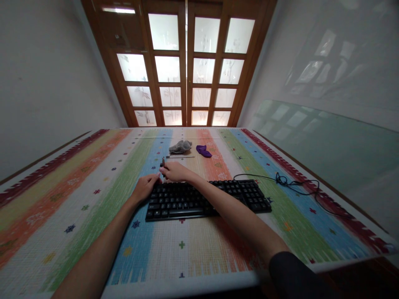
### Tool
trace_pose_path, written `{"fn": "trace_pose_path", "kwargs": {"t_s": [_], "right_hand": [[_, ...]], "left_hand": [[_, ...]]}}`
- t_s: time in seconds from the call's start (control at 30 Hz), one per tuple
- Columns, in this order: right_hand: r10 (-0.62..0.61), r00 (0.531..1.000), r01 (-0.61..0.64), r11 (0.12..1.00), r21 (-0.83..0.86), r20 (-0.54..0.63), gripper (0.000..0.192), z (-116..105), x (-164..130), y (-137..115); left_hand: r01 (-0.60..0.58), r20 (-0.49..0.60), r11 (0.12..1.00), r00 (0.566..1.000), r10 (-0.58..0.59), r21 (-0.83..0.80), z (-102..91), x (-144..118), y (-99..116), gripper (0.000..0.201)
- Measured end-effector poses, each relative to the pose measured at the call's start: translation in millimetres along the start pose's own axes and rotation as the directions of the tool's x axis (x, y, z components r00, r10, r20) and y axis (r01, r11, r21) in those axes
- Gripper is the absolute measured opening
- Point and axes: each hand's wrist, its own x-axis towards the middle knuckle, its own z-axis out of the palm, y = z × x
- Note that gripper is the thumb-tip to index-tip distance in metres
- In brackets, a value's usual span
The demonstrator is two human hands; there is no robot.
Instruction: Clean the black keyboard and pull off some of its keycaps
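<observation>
The black keyboard (182, 211) lies flat at the centre of the frame, on a table (89, 207) with a striped, multicoloured covering. The left hand (146, 187) rests at the upper-left corner of the keyboard, fingers directed toward the right hand; its exact grip cannot be determined. The right hand (174, 171) is positioned above the upper-left edge of the keyboard, its fingers pinching a small dark tool (162, 163) held upright. The right forearm crosses over the keys from the lower right. The keyboard cable (291, 183) extends to the right of the frame in a loose tangle. Above the hands, near the upper centre, lie a thin rod (181, 157), a grey cloth (180, 147) and a purple cloth (203, 151).
</observation>
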Motion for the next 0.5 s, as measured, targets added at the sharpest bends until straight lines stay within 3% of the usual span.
{"fn": "trace_pose_path", "kwargs": {"t_s": [0.27, 0.5], "right_hand": [[0.063, 0.998, -0.064, 0.994, 0.091, 0.009, 0.037, 3.0, 4.1, 6.4], [0.043, 0.999, -0.043, 0.983, 0.176, 0.001, 0.036, 2.1, -0.9, 8.3]], "left_hand": [[-0.019, 0.001, 1.0, 1.0, 0.019, 0.015, -1.1, 0.1, 1.9, 0.054], [-0.024, 0.016, 1.0, 1.0, 0.024, 0.003, -1.2, 0.9, 2.0, 0.051]]}}
